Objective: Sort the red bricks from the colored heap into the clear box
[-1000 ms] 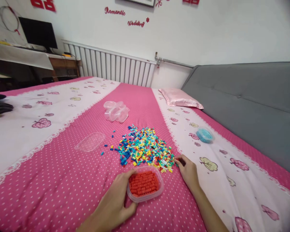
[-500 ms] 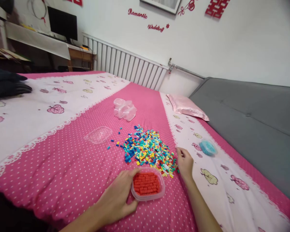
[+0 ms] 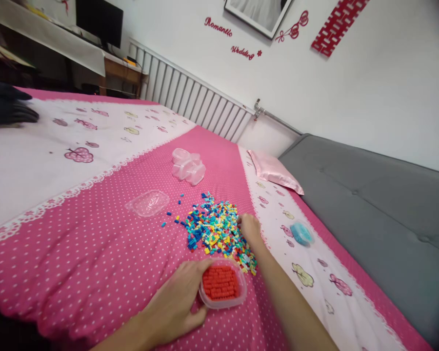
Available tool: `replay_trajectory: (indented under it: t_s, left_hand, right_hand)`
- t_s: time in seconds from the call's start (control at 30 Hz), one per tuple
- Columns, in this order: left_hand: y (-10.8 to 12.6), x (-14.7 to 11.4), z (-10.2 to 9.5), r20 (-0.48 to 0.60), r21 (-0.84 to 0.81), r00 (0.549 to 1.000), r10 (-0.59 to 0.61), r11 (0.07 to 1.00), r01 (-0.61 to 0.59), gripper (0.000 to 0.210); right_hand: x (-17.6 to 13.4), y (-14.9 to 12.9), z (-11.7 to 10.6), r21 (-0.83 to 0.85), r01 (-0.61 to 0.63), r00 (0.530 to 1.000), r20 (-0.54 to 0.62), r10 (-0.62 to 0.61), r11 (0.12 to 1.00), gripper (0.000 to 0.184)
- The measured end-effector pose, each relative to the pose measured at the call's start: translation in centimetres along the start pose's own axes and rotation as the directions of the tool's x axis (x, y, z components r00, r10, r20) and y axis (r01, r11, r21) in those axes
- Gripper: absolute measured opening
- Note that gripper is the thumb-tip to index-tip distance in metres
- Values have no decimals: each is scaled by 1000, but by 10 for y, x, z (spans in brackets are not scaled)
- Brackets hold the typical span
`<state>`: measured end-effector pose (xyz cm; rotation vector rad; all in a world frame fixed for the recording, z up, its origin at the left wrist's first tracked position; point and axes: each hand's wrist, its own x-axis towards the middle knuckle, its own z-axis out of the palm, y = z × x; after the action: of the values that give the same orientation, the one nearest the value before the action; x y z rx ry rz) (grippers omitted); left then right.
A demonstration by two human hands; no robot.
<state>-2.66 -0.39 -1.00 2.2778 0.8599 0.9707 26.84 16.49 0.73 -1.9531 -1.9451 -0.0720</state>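
The left grip (image 3: 185,292) and right grip (image 3: 250,228) are bare, with slim, uncovered forearms (image 3: 290,297).

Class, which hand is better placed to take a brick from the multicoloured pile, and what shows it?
Right, most likely: the right hand is at the edge of the multicoloured pile, while the left hand grips the tub of red bricks.
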Motion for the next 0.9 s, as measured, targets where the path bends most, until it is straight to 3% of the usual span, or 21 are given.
replay_trajectory:
  t_s: [0.23, 0.43, 0.53, 0.63, 0.77, 0.83, 0.9]
  left_hand:
    - [3, 1, -3, 14, -16, 1000, 11, 1000, -10, 90]
    - [3, 1, -3, 24, -33, 1000, -8, 999, 9, 87]
    - [1, 1, -3, 30, -32, 1000, -9, 999, 10, 86]
    - [0, 2, -3, 39, -18, 999, 3, 1000, -3, 88]
    - [1, 2, -3, 38, -13, 999, 39, 999, -38, 85]
    - [1, 1, -3, 17, 18, 998, 56, 998, -56, 86]
    - [2, 1, -6, 18, 46, 998, 62, 997, -63, 87]
  right_hand:
    - [-7, -13, -15, -153, -64, 983, 160, 89, 986, 32]
    - [-14, -22, -38, -99, -39, 995, 86, 47, 994, 27]
    - [-22, -28, -59, -8, -11, 1000, -11, 11, 1000, 7]
    - [-43, -41, -83, 135, 58, 997, -53, -51, 989, 11]
    - [-95, -68, -110, 350, 149, 986, 21, -167, 925, 11]
    - [-123, -81, -117, 513, 190, 962, 74, -264, 837, 10]
    - [-146, -90, -119, 560, 226, 945, 71, -318, 797, 10]
